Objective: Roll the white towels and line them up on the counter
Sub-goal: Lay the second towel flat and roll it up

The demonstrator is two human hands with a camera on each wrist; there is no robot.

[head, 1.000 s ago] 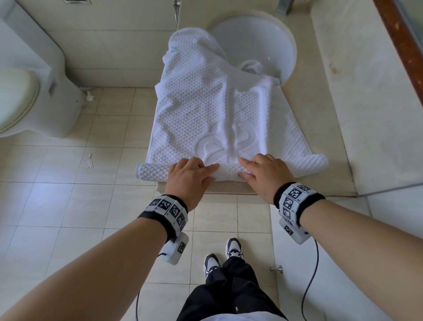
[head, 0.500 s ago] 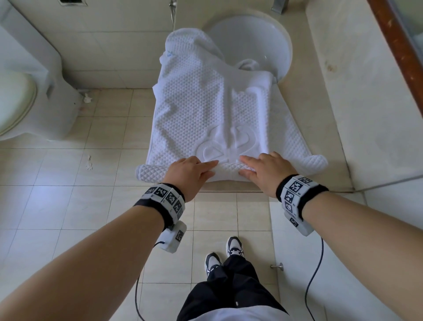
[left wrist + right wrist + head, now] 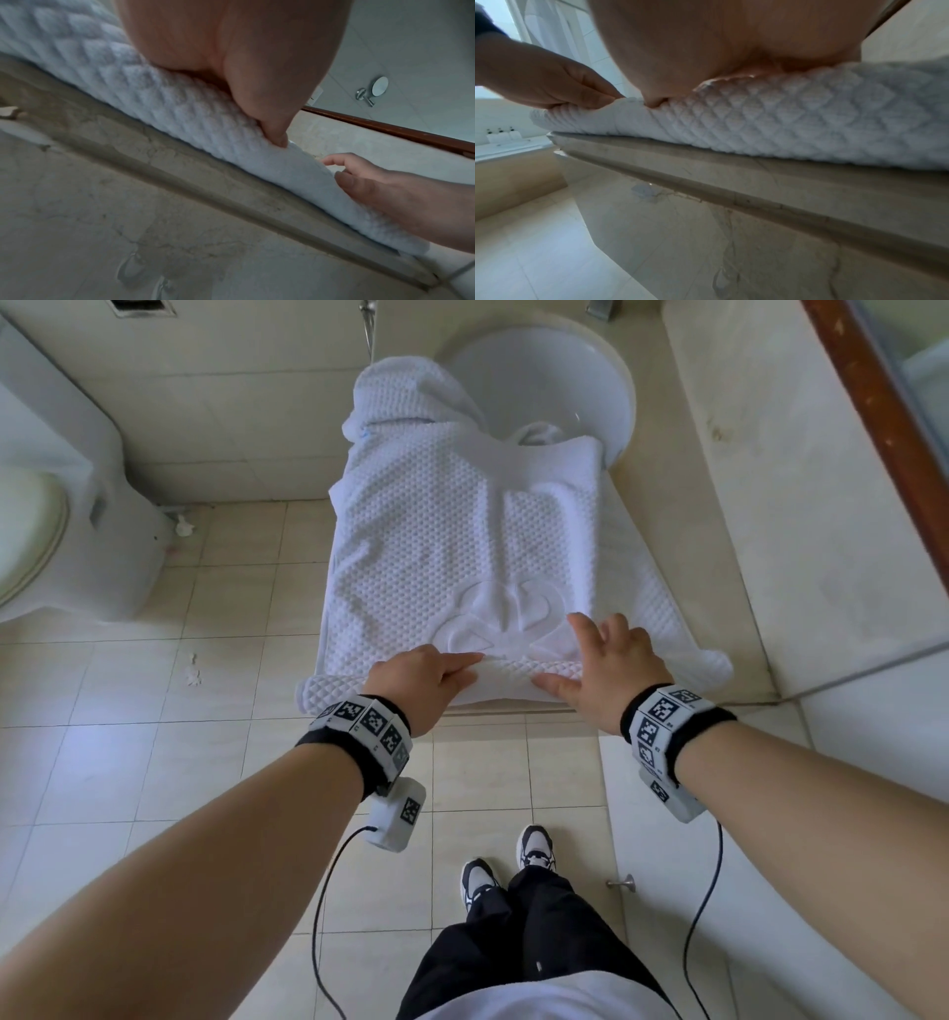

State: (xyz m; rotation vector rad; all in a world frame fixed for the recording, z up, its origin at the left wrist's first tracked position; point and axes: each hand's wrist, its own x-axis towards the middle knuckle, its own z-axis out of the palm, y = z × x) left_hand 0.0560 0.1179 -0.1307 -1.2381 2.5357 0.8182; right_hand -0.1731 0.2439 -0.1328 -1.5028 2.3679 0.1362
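One white waffle-textured cloth towel [image 3: 462, 546] lies spread on the one beige marble surface [image 3: 683, 516], its near edge rolled up. One round white ceramic sink basin [image 3: 544, 377] sits at twelve o'clock from the towel. One white toilet [image 3: 56, 516] stands at nine o'clock. Two hands: one left hand [image 3: 418, 683], one right hand [image 3: 611, 667]. Two black-and-white sneakers [image 3: 534, 852] at six o'clock. Three small white bottles [image 3: 500, 135] stand far off in the right wrist view.
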